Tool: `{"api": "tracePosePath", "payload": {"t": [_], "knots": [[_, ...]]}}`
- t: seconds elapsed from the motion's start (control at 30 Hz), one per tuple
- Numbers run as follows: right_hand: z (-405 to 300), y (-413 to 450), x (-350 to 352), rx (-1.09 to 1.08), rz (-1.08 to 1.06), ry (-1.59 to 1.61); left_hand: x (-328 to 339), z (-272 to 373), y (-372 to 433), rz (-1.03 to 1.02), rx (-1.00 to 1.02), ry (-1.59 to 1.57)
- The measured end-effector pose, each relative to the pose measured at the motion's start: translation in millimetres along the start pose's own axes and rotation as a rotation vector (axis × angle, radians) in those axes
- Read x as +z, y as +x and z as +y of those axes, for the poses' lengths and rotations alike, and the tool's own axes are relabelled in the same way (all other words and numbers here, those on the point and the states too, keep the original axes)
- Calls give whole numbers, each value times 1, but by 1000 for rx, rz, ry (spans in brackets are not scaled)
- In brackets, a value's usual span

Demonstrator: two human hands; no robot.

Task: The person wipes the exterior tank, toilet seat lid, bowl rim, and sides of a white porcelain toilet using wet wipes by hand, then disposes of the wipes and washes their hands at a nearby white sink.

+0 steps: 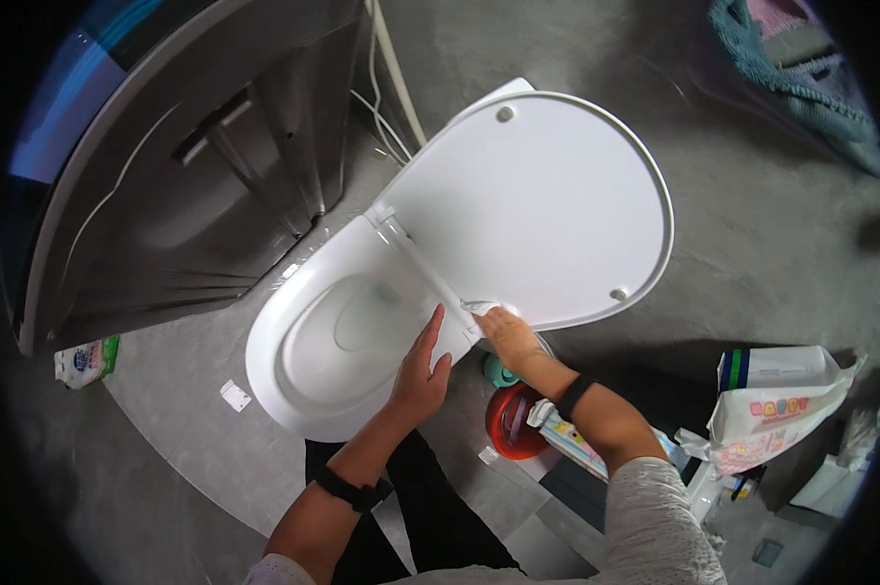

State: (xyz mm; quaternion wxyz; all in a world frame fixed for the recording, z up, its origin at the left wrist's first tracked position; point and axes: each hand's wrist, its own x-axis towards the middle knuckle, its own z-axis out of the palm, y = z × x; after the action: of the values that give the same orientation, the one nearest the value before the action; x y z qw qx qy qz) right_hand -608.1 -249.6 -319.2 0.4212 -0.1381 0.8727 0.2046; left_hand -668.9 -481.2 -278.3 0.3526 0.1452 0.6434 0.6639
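Before me stands a white toilet bowl (273, 358) with its lid (542, 205) raised. Two round bumpers show on the lid's inner face. In my right hand (504, 330) is a crumpled white wipe or tissue (482, 307), pressed at the near end of the hinge, where lid and bowl meet. My left hand (422, 373) hovers over the near side of the bowl, its thumb apart from the fingers and nothing in its grasp. I cannot tell whether it touches the rim.
A large grey plastic appliance (213, 183) is close on the left. Cables (392, 88) run behind the toilet. By my right arm are a red basin (509, 431), a green container (498, 371) and a printed plastic bag (769, 420). Towels (798, 66) fill the top right corner.
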Motion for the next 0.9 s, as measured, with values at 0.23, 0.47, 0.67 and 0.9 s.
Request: {"api": "tracePosePath", "payload": {"t": [0.23,0.47,0.67,0.9], "knots": [[35,43,-84,209,486,-311,-16,-5,18,139,51,14],[12,79,-36,-47,250,-390,-31,-21,6,182,26,-27],[13,85,-65,-63,281,-310,-29,-35,14,253,19,-57],[10,87,-62,31,319,-344,-7,-32,16,197,-2,-69]]}}
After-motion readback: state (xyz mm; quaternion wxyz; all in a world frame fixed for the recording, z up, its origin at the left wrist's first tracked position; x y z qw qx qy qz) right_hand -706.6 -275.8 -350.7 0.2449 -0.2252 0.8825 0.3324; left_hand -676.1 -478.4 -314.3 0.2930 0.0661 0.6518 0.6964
